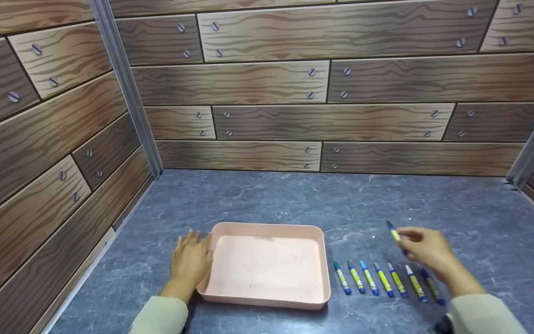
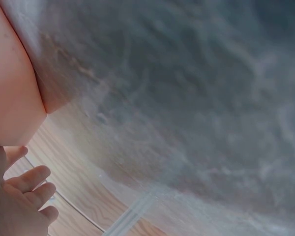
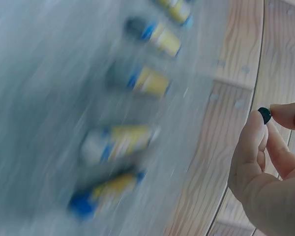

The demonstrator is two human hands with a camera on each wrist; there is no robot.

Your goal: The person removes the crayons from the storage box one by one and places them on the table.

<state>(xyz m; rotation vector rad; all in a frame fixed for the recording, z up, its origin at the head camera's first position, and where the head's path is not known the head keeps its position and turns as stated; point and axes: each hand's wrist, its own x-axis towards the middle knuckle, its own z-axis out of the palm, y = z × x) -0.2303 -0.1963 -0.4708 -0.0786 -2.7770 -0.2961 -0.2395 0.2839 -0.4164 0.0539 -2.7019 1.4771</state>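
A pink rectangular tray (image 1: 267,304) lies on the table, its inside bare. At its left side my left hand (image 1: 191,260) rests against the wall, fingers extended forward. In the left wrist view, the fingers (image 2: 30,184) of that hand appear beside the tray wall (image 2: 14,83). Up and to the right of the tray, my right hand (image 1: 427,250) pinches a crayon (image 1: 393,232) with a yellow wrapper and dark tip between thumb and fingertips. The right wrist view shows only the dark end (image 3: 264,115) of this crayon.
Right of the tray lies a slanted row of several crayons (image 1: 383,280) with yellow wrappers and blue ends; the rightmost one (image 1: 433,287) is near my right forearm. The grey marbled table (image 1: 267,197) meets wood-print walls (image 1: 267,123) at the back and sides.
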